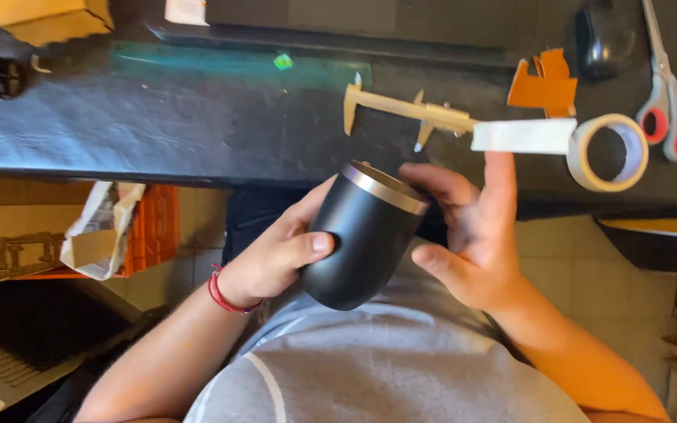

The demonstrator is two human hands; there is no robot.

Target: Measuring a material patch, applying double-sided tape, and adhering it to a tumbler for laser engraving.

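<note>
Black and steel-rimmed, the tumbler (362,235) sits tilted at the frame's centre, gripped around its body by the left hand (272,258). Beside its rim, the right hand (472,235) is spread, one fingertip stuck to a white tape strip (523,135) running to the tape roll (609,153) at upper right, near calipers (409,110) on the dark table (158,117).

Beyond the right hand (472,235), caliper (413,110), tape roll (609,153) and scissors (667,102) crowd the desk (158,117); beyond the left hand (272,254), open tabletop.
</note>
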